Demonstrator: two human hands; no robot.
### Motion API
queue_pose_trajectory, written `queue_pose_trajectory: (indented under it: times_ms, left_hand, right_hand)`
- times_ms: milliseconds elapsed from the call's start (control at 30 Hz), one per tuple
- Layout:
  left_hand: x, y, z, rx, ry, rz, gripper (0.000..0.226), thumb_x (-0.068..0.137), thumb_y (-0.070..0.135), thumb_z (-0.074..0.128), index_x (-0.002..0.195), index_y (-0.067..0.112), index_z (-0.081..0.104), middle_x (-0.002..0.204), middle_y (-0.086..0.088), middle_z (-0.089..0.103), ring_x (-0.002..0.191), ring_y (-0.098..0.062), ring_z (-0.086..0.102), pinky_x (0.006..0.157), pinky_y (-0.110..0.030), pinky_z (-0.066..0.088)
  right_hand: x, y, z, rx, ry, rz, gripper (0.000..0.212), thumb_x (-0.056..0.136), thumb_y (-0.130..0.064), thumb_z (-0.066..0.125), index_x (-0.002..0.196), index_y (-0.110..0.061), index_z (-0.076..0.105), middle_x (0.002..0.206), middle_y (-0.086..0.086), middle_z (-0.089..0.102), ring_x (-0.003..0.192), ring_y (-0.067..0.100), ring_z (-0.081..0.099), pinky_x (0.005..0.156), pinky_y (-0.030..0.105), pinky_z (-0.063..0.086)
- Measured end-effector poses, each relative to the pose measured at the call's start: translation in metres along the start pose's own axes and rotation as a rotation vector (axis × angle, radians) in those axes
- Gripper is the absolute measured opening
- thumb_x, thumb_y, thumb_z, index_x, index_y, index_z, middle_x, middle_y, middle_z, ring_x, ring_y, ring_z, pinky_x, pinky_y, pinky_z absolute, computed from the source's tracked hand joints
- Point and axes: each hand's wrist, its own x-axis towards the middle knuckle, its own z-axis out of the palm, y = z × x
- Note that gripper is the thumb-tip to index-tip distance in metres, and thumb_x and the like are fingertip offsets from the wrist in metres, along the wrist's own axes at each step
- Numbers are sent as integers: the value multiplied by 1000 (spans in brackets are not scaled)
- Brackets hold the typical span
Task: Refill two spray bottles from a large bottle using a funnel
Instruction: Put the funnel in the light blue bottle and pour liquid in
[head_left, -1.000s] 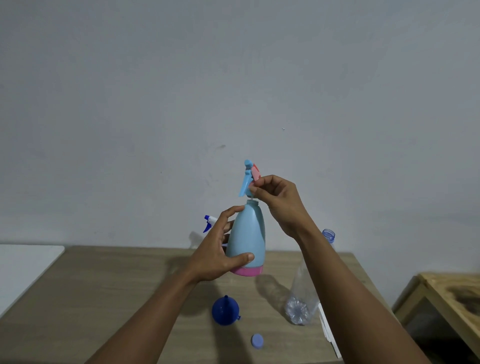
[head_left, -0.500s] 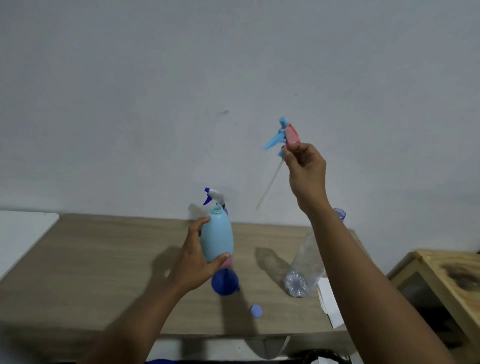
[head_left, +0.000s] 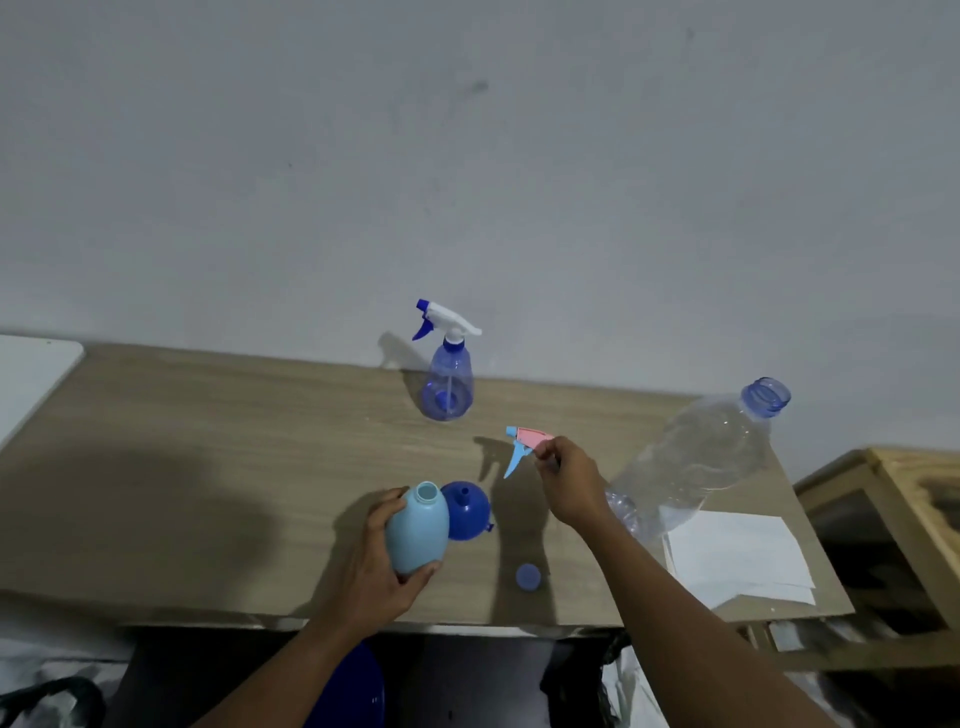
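Observation:
My left hand (head_left: 376, 569) grips the light blue spray bottle (head_left: 418, 527) near the table's front edge; its neck is open, with no top on it. Just above the table, my right hand (head_left: 569, 480) pinches the pink and light blue trigger sprayer head (head_left: 524, 441). A dark blue funnel (head_left: 467, 509) lies mouth down right beside the light blue bottle. A clear blue spray bottle (head_left: 448, 384) with a white and blue trigger stands at the back. The large clear bottle (head_left: 696, 457), uncapped, stands to the right of my right hand. Its blue cap (head_left: 528, 576) lies near the front edge.
White paper sheets (head_left: 737, 556) lie at the front right corner of the wooden table (head_left: 208, 457). A wooden stand (head_left: 893, 509) is to the right, a white surface (head_left: 31, 374) to the left. A dark blue object (head_left: 348, 691) sits below the table's front edge.
My right hand took the sprayer head off the light blue bottle, lifted it high, then brought it down close to the table. My left hand lowered the bottle beside the funnel.

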Motion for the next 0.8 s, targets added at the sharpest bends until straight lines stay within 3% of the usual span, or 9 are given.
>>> queue_pose_trajectory:
  times_ms: [100,200,333,433,533,633,700,800]
  left_hand:
    - [1,-8,8,-38,-7,-75,92,67,26,92,139,12,36,147,6,40,133,-4,44,90,-27,56]
    - [3,-10,11,-53,-20,-121,91,66,25,93,139,11,41,143,5,46,129,-6,48,93,-14,50]
    - [1,-18,13,-36,-24,-140,92,69,24,91,142,11,38,146,9,43,132,6,40,98,-6,41]
    - [-5,-25,14,44,-53,-71,94,78,33,83,150,15,25,155,1,34,139,-11,40,106,-24,44]
    - [-7,-31,16,90,-52,3,95,82,35,79,153,18,17,158,-2,27,141,-21,39,105,-34,49]
    - [-6,-34,17,147,-56,94,99,85,37,75,157,23,8,161,-8,19,145,-29,33,101,-41,53]
    - [-6,-36,17,174,-61,114,100,85,38,74,157,23,6,161,-11,19,145,-31,32,101,-44,53]
    - [-6,-37,18,215,-66,106,96,87,42,71,156,16,10,160,-13,22,146,-32,30,102,-49,51]
  right_hand:
    - [3,15,12,-6,-10,35,21,90,4,51,88,-14,62,97,3,61,87,17,56,74,24,43]
    - [5,23,20,-41,-49,60,17,93,-1,53,99,-12,64,99,0,63,87,16,58,74,22,43]
    - [12,27,26,-110,-14,85,15,94,-13,53,93,-27,57,97,5,66,87,26,63,77,36,51]
    - [12,26,26,-189,-12,109,10,95,-18,52,90,-26,51,92,5,64,81,22,58,72,35,48]
    - [11,27,24,-382,-26,61,4,96,-24,51,96,-28,49,88,-1,60,84,25,59,82,40,51]
    - [3,25,22,-403,38,-31,14,95,-18,54,90,-31,51,98,-3,61,90,25,59,86,43,50]
    - [-8,26,26,-417,63,-162,9,94,-13,57,99,-20,62,106,3,61,95,24,57,86,39,49]
    - [-30,30,37,-408,-190,-226,29,85,-5,64,110,-19,67,102,-1,63,91,16,60,79,27,50]
